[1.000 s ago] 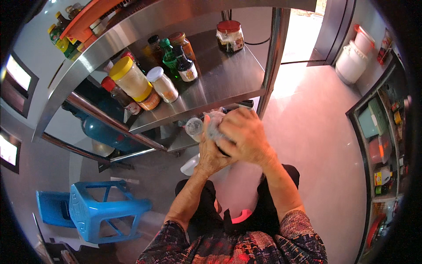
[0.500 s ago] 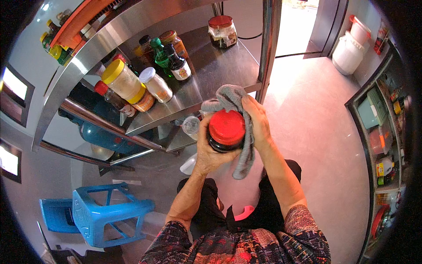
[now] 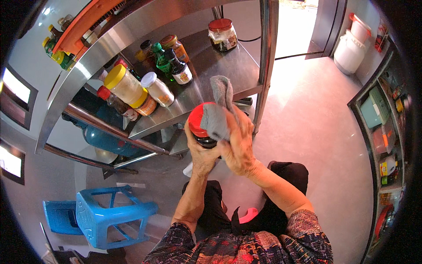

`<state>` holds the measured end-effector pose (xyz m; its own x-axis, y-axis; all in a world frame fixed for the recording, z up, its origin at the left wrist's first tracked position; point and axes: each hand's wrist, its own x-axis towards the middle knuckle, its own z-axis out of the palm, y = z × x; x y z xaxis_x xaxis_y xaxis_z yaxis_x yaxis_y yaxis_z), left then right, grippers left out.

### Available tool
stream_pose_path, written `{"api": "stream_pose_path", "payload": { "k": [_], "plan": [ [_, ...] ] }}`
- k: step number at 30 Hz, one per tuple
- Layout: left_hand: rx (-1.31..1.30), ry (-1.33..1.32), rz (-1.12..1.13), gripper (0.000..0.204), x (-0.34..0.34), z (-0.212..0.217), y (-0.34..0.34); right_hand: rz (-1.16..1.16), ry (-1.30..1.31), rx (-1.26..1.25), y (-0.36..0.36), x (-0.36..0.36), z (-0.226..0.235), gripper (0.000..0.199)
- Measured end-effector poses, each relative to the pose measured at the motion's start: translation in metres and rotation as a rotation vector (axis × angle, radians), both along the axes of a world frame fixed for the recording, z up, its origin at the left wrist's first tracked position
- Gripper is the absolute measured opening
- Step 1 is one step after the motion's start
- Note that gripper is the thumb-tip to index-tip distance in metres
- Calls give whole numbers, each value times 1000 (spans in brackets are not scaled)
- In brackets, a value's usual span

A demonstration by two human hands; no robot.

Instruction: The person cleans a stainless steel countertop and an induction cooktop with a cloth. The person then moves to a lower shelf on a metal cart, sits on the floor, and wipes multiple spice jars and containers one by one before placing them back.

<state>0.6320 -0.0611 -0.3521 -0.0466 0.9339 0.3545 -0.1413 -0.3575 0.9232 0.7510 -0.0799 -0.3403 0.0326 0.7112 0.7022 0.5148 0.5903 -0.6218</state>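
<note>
The left hand (image 3: 202, 157) clasps a red-lidded jar (image 3: 197, 119). The right hand (image 3: 240, 152), half-curled, holds a gray cloth (image 3: 215, 122) against it, exact grip unclear.

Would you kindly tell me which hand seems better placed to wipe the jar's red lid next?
Probably the right hand: it holds the grey cloth over part of the red lid, while the left hand grips the jar.

Jar (image 3: 205, 141): dark, with red lid (image 3: 196, 118). Cloth (image 3: 214, 122): plain grey. Shirt (image 3: 220, 251): dark, mottled red and orange. Trousers (image 3: 288, 177): black. Stool (image 3: 89, 220): blue. Shelf bottle (image 3: 161, 64): green. Shelf jar (image 3: 126, 89): yellow-lidded.
</note>
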Motion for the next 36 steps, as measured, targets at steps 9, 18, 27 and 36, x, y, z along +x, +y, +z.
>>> {"api": "stream_pose_path", "payload": {
  "k": [9,18,27,36],
  "plan": [
    [49,66,-83,97,-1,4,-8,537,848,-407,31,17,6,42],
    [18,-61,-13,104,-4,5,-5,516,1567,-1123,-8,-1,-26,45],
    [27,-105,-44,104,18,-1,1,548,1665,-812,-6,3,-40,55],
    [54,-74,-79,116,33,16,-12,443,1523,-567,3,9,-15,45]
  ]
}}
